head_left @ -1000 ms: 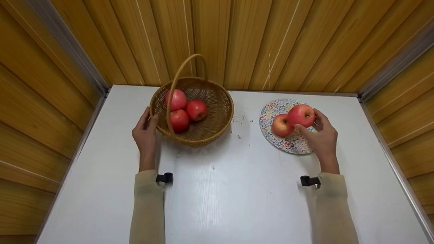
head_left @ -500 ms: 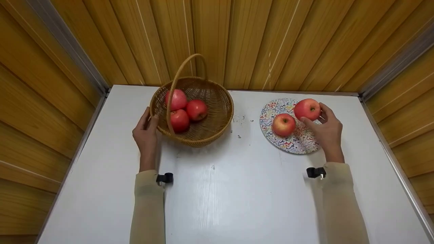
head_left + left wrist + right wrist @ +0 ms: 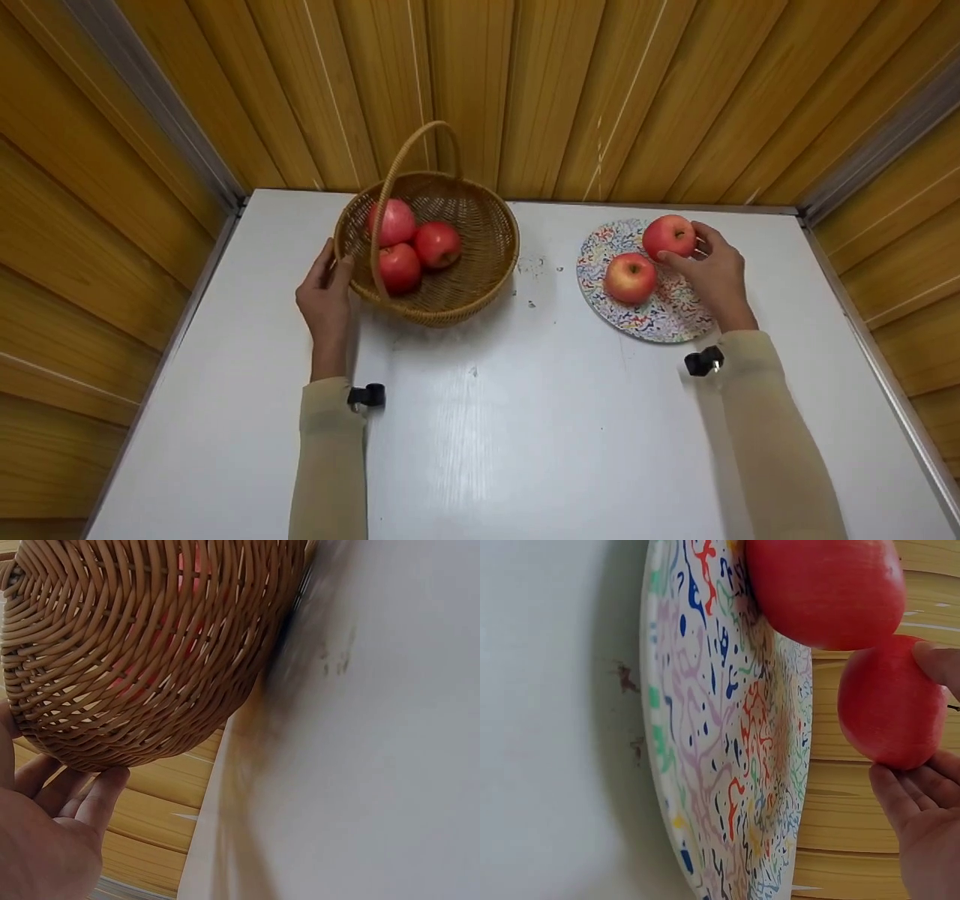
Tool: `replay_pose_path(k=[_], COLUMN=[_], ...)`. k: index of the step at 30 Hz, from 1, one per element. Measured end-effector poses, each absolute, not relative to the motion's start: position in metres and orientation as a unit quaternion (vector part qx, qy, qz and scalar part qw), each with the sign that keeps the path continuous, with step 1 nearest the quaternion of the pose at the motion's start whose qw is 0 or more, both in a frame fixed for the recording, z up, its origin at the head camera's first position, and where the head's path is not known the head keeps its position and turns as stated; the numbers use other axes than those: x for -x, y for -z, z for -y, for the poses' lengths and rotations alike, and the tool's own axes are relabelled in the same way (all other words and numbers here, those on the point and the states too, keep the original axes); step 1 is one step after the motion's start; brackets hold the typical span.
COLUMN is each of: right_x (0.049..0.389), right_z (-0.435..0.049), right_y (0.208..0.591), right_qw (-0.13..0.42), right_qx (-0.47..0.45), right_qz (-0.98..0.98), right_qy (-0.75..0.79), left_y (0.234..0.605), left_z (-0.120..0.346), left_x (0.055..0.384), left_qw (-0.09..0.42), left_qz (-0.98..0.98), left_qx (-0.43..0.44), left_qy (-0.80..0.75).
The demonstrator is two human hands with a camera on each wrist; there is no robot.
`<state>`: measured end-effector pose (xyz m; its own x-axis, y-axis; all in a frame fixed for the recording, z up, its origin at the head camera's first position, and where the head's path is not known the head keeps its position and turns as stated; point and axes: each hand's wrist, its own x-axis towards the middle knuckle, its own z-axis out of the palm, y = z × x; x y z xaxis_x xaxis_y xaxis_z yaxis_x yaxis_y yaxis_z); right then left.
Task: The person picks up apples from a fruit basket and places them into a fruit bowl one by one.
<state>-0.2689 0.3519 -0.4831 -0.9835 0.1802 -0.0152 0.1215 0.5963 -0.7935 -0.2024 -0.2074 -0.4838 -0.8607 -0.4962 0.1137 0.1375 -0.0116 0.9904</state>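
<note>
A wicker basket [image 3: 495, 247] with a tall handle stands at the back left, three red apples [image 3: 437, 244] inside on its left half. My left hand [image 3: 328, 300] holds the basket's left side, and in the left wrist view its fingertips [image 3: 109, 784] press the woven wall. On the right lies a round speckled plate [image 3: 652, 326]. One red-yellow apple [image 3: 630, 279] sits on it. My right hand [image 3: 716, 281] grips a second apple [image 3: 669, 237] between thumb and fingers over the plate's back part. In the right wrist view that apple [image 3: 889, 709] appears raised off the plate [image 3: 705, 742].
The white table [image 3: 480, 420] reaches back to a wood-plank wall [image 3: 555, 97], with similar walls at both sides. Small dark specks [image 3: 532, 285] dot the tabletop between basket and plate. A black wrist camera [image 3: 367, 395] is strapped to each sleeve.
My right hand has carried its apple away from the other one, first rightward and back, then slightly left over the plate's back part. The left hand and basket have stayed in place.
</note>
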Motion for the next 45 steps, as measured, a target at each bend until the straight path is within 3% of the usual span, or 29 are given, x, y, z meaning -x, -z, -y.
replay_pose_path(k=[12, 22, 45], right_x=[0.285, 0.293, 0.297], right_z=[-0.358, -0.359, -0.355], right_y=[0.493, 0.496, 0.501], right_qw=[-0.008, -0.016, -0.044], right_qx=[0.053, 0.035, 0.024], right_qz=[0.898, 0.900, 0.886], right_qy=[-0.436, -0.434, -0.460], left_y=[0.487, 0.518, 0.517], left_z=[0.207, 0.217, 0.217], left_x=[0.203, 0.217, 0.218], left_qw=[0.227, 0.240, 0.237], left_qz=[0.668, 0.669, 0.664], left_qx=[-0.137, -0.143, -0.138], left_qy=[0.696, 0.689, 0.696])
